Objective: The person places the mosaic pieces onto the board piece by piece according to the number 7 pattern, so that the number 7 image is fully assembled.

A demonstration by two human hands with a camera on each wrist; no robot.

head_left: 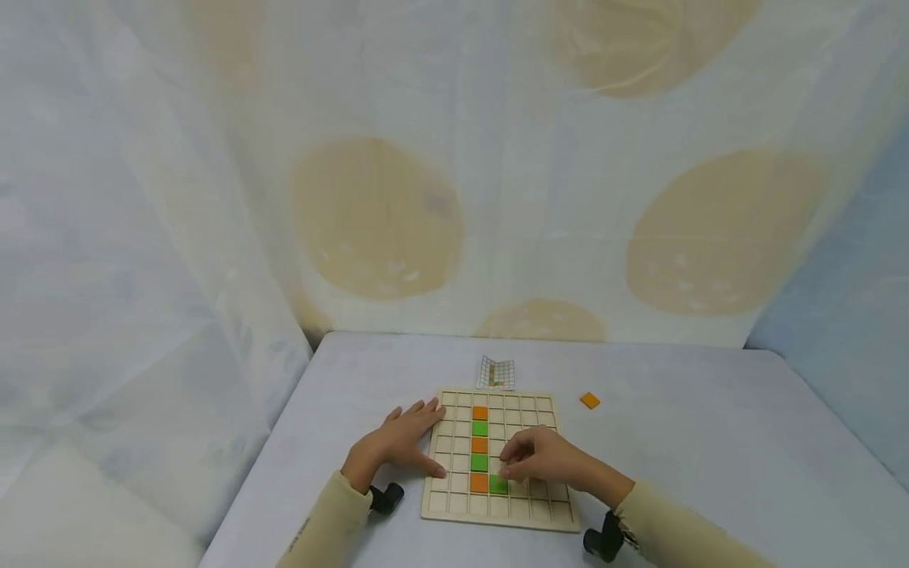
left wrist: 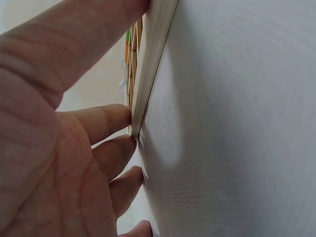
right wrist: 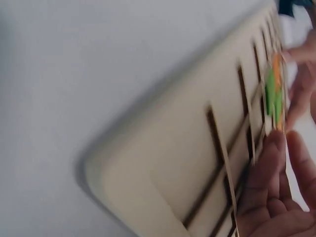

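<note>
Pinching with your right hand [head_left: 543, 457], your fingertips are curled onto a green tile [head_left: 499, 484] that sits in the grid board [head_left: 454, 505], just right of the lowest orange tile [head_left: 479, 483]; the head view suggests the thumb and first fingers have hold of its edge, though the right wrist view is too blurred to confirm how firm the grip is. Keep that pinch light and press the tile flat so it seats squarely inside its cell, not riding on the wooden dividers. Beside it runs the column of alternating orange and green tiles [head_left: 480, 444], so mind that your knuckles do not nudge them. Your left hand [head_left: 398, 446] lies flat and spread, holding nothing, its fingers [left wrist: 106, 121] touching the board's left edge; keep it pressed there to steady the board against sliding on the table [head_left: 710, 442]. Farther out, a spare orange tile [head_left: 589, 401] lies on the table beyond the board's far right corner, and a small pattern card [head_left: 495, 372] rests just past the far edge.
</note>
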